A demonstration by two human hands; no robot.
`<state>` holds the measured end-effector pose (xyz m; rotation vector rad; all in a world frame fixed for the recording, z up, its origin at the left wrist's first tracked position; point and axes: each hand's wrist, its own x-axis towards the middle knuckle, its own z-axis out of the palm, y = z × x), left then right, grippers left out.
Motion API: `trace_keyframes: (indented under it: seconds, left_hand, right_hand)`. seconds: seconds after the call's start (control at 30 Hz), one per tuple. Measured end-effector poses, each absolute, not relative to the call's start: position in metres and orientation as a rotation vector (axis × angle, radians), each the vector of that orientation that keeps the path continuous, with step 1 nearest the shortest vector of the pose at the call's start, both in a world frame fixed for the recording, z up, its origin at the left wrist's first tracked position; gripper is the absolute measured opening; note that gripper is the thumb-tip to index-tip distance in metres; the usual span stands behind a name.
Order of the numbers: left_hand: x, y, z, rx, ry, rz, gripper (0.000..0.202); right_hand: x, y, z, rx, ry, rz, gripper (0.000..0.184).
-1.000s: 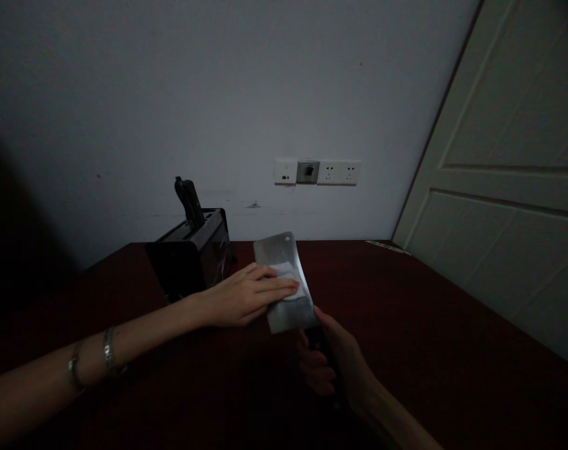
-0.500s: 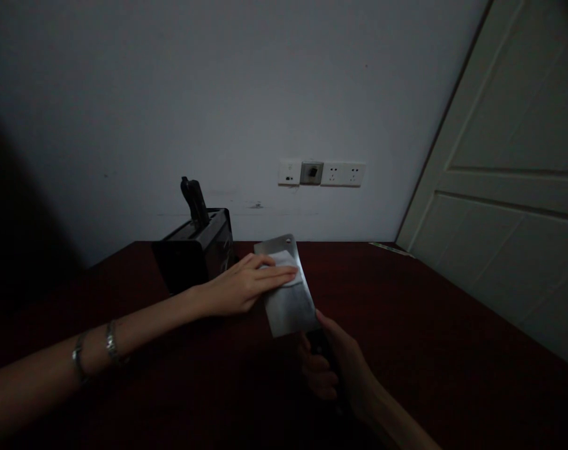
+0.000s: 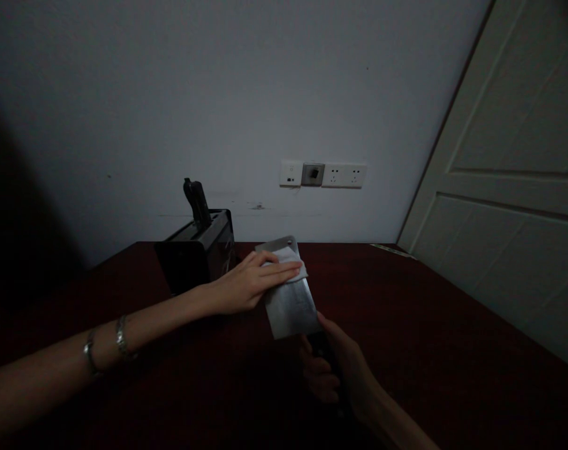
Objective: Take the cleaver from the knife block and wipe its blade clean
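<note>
- Left forearm, two bangles [image 3: 106, 345] at the wrist, rests out over the dark red worktop [image 3: 429, 325].
- Knife block [image 3: 194, 256], black, stands on the worktop, one black knife handle [image 3: 196, 201] upright in its slot; well left of the work.
- Left hand [image 3: 251, 284]: open, fingers flat, not clenched, pressing a white wipe [image 3: 288, 259] (paper or cloth, can't tell) on the blade's upper part.
- Cleaver [image 3: 291, 309]: held above the worktop, blade up and tilted away, just right of the block.
- Right hand [image 3: 333, 369]: clenched round the cleaver's dark handle, low in frame.
- Socket strip [image 3: 324, 174] on the wall behind, above the cleaver.
- Door [image 3: 513, 187], far right.
- Step looks like wiping the blade; lower blade is uncovered. Next stroke calls for flat fingers, clear of the edge.
</note>
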<state>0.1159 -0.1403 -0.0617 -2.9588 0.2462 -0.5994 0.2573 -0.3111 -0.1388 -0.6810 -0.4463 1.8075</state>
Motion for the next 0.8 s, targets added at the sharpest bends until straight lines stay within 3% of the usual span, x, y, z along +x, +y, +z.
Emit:
trace_keyframes:
  seconds: [0.3,0.6,0.8]
  left_hand:
    - [0.126,-0.107,-0.052,-2.945,0.156,-0.824,0.072]
    - [0.114,-0.156,-0.082,-3.025,0.288,-0.605,0.082]
    - [0.116,-0.15,-0.068,-2.985,0.276,-0.642,0.084]
  right_hand:
    - [0.259,-0.308,-0.138,-0.556,-0.503,1.879,0.039]
    - [0.259,-0.308,-0.139,-0.563,-0.54,1.796,0.043]
    - [0.257,-0.308,-0.136,-0.513,-0.562,1.83,0.042]
